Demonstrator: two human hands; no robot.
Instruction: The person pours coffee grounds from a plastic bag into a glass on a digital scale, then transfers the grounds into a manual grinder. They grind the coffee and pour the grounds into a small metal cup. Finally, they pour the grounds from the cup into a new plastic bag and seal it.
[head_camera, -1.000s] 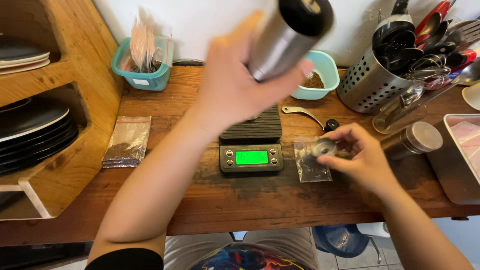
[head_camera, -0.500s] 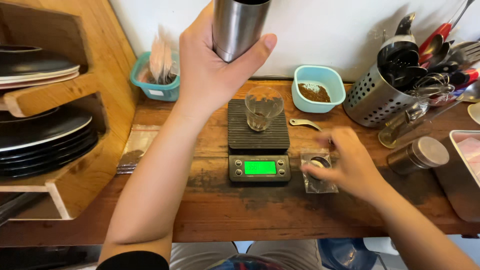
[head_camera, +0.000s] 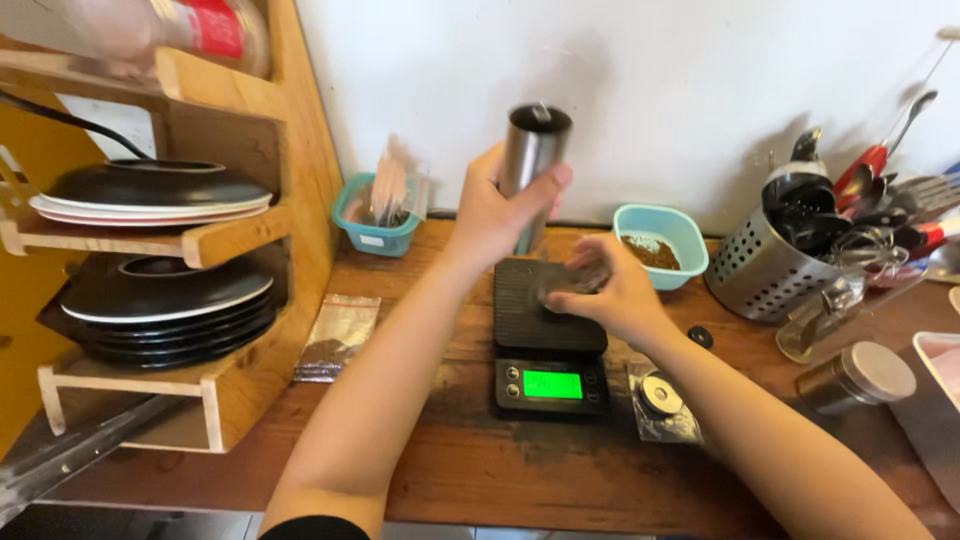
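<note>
Steel cylinder grinder (head_camera: 532, 165): upright, top open, held above the back edge of the black scale (head_camera: 547, 345); left hand (head_camera: 497, 210) wrapped round its lower body. Small glass (head_camera: 572, 283): blurred, over the scale platform, right hand (head_camera: 612, 292) curled around it. Scale: on the wooden worktop (head_camera: 480, 470), green display lit. Clear packet with round disc (head_camera: 660, 400): just right of the scale. Blue tub of brown grounds (head_camera: 660, 245): behind the right hand. Perforated steel utensil holder (head_camera: 765, 270): farther right. Plate rack (head_camera: 160, 280): left.
</note>
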